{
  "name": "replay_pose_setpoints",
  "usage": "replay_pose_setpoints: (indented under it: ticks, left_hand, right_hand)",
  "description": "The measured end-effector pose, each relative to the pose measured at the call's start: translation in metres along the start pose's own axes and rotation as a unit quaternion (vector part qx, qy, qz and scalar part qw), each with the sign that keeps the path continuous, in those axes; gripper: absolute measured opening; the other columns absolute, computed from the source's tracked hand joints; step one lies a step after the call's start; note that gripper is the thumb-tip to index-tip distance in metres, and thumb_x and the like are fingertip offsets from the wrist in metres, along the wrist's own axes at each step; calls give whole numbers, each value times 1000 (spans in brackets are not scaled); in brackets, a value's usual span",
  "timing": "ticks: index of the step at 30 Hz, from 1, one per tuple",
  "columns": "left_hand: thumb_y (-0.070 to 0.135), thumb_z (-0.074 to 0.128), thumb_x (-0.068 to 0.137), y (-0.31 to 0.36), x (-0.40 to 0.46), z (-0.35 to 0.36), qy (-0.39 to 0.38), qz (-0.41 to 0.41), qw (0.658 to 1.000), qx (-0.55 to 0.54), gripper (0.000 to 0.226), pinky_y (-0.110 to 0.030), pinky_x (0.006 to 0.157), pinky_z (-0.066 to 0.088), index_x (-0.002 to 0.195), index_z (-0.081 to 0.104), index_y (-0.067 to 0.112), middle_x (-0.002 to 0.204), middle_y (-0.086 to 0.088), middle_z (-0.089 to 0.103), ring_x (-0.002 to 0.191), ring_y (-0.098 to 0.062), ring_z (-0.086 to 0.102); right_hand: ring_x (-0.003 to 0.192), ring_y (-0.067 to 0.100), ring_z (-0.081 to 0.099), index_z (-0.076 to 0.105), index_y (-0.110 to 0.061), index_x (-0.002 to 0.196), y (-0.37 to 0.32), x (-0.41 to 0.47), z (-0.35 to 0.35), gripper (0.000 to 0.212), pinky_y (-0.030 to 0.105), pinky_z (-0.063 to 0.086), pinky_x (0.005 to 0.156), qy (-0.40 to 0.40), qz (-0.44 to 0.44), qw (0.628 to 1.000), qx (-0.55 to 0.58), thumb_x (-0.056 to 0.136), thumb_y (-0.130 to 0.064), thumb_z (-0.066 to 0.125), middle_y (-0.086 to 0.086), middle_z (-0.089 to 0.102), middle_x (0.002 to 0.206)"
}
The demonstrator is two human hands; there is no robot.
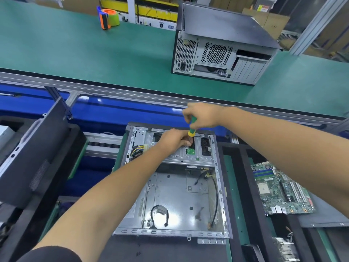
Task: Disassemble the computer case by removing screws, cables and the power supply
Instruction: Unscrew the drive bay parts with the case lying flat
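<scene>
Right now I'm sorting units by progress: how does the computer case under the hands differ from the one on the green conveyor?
The near case lies flat with its side open, and its floor is bare except for loose cables; the far case stands closed under its dark panel. The left hand and the right hand, which grips a screwdriver, work on the near case; nothing touches the far case. Both are grey metal.

screwdriver green-yellow | motherboard green | belt green

Both arms reach toward frame centre — right hand fingers curled in a grip, left hand just below, fingers curled.
</scene>
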State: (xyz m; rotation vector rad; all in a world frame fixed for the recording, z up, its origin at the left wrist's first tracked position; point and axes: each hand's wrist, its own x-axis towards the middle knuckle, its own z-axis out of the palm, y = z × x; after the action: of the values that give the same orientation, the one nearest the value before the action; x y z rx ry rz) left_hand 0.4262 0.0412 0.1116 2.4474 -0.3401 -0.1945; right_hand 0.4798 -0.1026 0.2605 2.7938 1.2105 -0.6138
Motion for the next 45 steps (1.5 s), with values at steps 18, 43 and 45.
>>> replay_pose_setpoints:
  ticks: [18, 43, 45]
  left_hand:
    - [1, 53, 100, 21, -10, 42, 87, -25, 996, -2, 15, -34, 86, 49, 114, 54, 6, 103, -6, 54, 102, -26, 58]
    - [11, 83, 85, 7, -22, 34, 110, -81, 971, -194, 20, -22, 62, 50, 94, 65, 6, 79, -6, 66, 64, -13, 56]
    - [11, 82, 85, 7, -21, 35, 108, -83, 970, -200, 20, -18, 57, 47, 91, 64, 9, 78, -4, 64, 59, -10, 55]
  right_hand:
    - [64, 27, 53, 45, -13, 91, -1, -14, -11, 11, 34, 41, 58, -41, 110, 971, 209, 100, -9, 48, 20, 66, 96]
    - [78, 28, 57, 48, -23, 118, -32, -4, -22, 23, 41, 47, 71, -133, 106, 985, -14, 96, -24, 55, 11, 59, 101]
    - [73, 29, 57, 46, -20, 107, -33, -2, -22, 16, 39, 44, 65, -117, 123, 981, -89, 103, -34, 40, 11, 60, 94]
